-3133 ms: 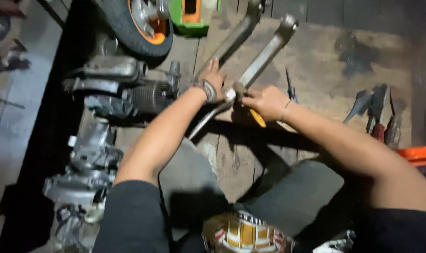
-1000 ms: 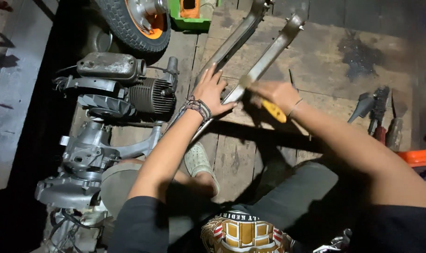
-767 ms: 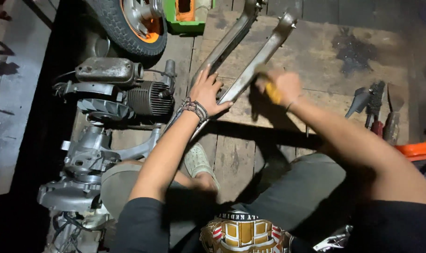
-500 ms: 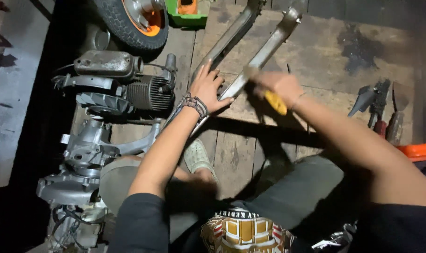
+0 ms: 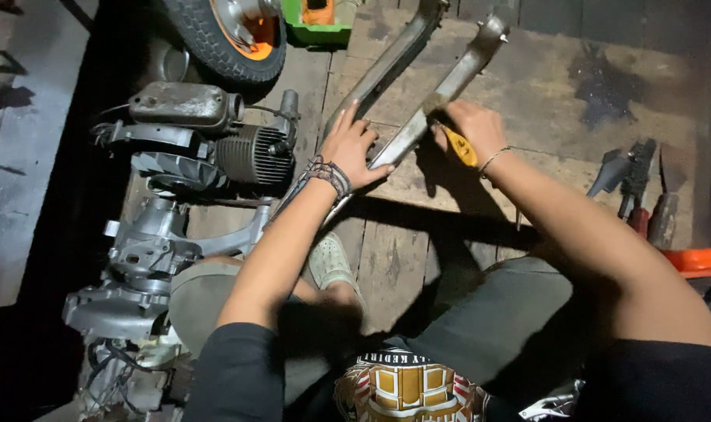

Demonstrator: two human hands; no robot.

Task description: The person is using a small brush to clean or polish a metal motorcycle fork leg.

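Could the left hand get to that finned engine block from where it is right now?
Probably yes. The left hand rests on the metal fork, and the finned engine block sits just beside it across bare wooden boards, nothing between them.

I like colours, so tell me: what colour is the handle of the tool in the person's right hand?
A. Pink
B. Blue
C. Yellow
C: the right hand grips a yellow-handled tool against the metal fork arm.
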